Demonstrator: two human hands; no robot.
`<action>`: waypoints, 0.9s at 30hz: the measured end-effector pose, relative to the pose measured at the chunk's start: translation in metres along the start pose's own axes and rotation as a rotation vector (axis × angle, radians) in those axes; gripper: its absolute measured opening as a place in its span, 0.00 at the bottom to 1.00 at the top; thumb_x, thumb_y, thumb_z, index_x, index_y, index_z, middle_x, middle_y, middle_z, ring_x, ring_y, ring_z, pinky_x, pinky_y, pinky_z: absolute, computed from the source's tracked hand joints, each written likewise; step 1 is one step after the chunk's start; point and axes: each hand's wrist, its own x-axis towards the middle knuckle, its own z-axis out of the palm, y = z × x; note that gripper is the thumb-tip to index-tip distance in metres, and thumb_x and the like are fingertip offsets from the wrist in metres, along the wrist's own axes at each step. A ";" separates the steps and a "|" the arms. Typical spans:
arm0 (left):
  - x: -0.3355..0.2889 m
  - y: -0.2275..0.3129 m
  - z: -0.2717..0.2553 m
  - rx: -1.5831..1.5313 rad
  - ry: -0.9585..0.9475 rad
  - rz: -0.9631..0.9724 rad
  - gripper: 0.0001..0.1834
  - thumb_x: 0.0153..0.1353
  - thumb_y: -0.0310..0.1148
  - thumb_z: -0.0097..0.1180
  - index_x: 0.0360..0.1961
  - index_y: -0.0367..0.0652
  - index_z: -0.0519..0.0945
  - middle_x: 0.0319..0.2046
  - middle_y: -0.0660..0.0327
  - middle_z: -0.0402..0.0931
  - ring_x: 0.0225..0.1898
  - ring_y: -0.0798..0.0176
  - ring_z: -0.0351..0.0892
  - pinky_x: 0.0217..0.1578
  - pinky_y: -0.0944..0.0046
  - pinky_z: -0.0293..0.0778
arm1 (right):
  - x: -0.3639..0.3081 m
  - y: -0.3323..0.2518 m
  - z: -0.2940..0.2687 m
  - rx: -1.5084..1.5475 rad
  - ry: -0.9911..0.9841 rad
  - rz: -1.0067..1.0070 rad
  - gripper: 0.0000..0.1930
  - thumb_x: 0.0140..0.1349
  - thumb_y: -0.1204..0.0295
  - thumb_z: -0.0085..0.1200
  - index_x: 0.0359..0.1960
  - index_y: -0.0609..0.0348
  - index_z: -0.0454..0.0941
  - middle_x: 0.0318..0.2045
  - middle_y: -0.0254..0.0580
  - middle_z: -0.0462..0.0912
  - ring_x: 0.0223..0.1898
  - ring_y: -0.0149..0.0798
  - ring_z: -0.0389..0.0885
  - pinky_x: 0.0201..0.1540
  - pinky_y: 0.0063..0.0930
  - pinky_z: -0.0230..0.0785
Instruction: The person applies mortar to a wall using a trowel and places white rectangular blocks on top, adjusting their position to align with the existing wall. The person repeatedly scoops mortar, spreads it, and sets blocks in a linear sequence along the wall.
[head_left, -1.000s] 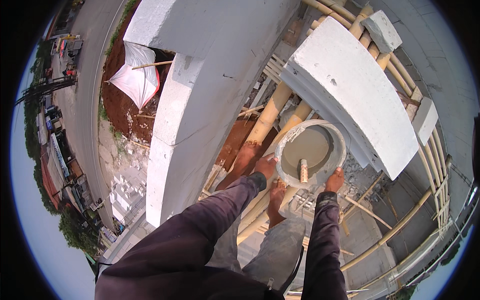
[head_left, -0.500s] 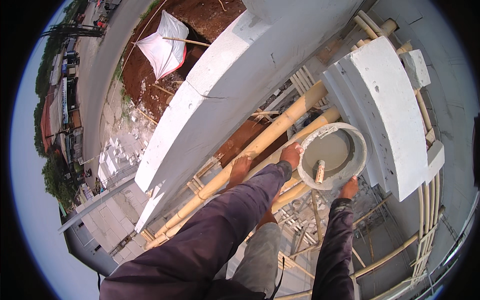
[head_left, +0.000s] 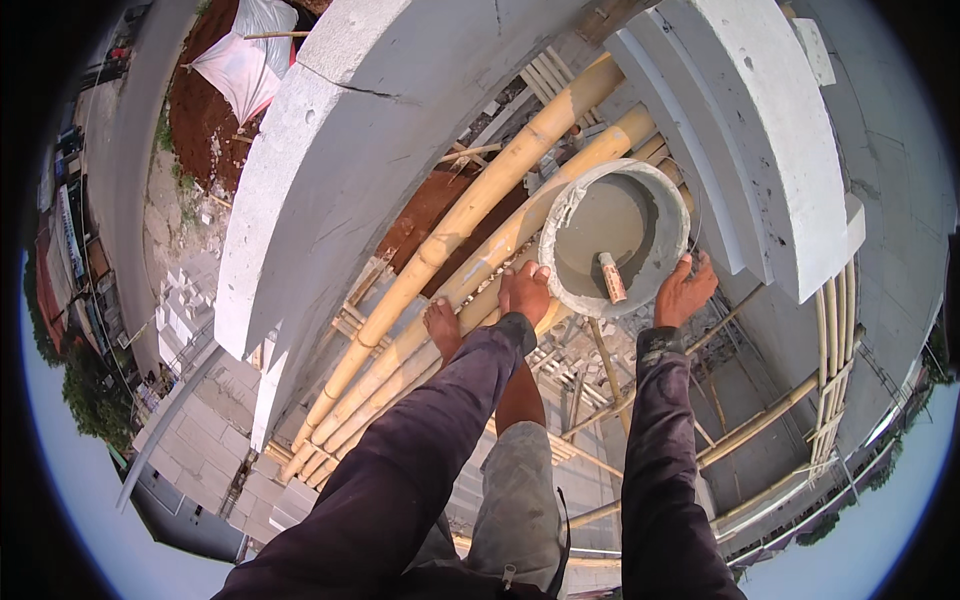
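Note:
A round bucket (head_left: 672,255) caked with grey mortar rests on the bamboo poles ahead of me. Wet grey mortar (head_left: 603,222) fills part of it, and a tool handle with worn red marks (head_left: 611,277) sticks up at the near side. My left hand (head_left: 525,291) is closed at the bucket's left rim; its fingertips are partly hidden. By the right rim is my right hand (head_left: 684,292), fingers loosely bent and apart, close to the thin wire bail (head_left: 699,215). I cannot tell whether it touches the wire.
My bare foot (head_left: 442,325) stands on thick bamboo poles (head_left: 470,215) high above the ground. A pale wall (head_left: 350,180) runs along the left; a stepped white moulding (head_left: 770,130) juts out at the right. Bamboo scaffolding (head_left: 770,425) and rubble lie below.
The view has shifted, so the bucket appears higher and further left. My right hand has moved up along the right rim and its fingers have loosened. My left hand stays at the left rim.

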 end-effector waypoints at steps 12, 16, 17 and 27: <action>-0.081 0.023 -0.108 0.250 -0.189 0.179 0.20 0.65 0.31 0.58 0.57 0.36 0.74 0.51 0.45 0.76 0.49 0.46 0.80 0.51 0.54 0.74 | -0.059 -0.055 0.028 -0.275 -0.966 -0.063 0.14 0.54 0.68 0.57 0.39 0.64 0.81 0.37 0.55 0.85 0.45 0.59 0.82 0.51 0.52 0.69; -0.179 0.032 -0.224 0.444 -0.257 0.415 0.18 0.61 0.30 0.57 0.52 0.33 0.76 0.49 0.43 0.78 0.50 0.42 0.79 0.51 0.53 0.74 | -0.051 -0.049 -0.013 -0.332 -1.021 -0.066 0.15 0.53 0.69 0.56 0.40 0.66 0.78 0.39 0.60 0.85 0.44 0.62 0.83 0.48 0.51 0.74; -0.202 0.032 -0.249 0.504 -0.309 0.337 0.18 0.61 0.30 0.58 0.52 0.35 0.76 0.49 0.44 0.77 0.51 0.41 0.76 0.53 0.51 0.71 | -0.050 -0.046 -0.019 -0.310 -1.009 0.028 0.16 0.55 0.67 0.57 0.42 0.65 0.77 0.38 0.61 0.84 0.44 0.63 0.83 0.48 0.52 0.74; -0.292 0.013 -0.287 0.883 -0.287 0.405 0.21 0.52 0.34 0.65 0.47 0.39 0.78 0.51 0.50 0.74 0.59 0.44 0.68 0.59 0.44 0.61 | -0.070 -0.059 0.050 -0.128 -0.982 0.205 0.19 0.54 0.64 0.58 0.44 0.66 0.78 0.41 0.66 0.83 0.48 0.64 0.82 0.52 0.50 0.74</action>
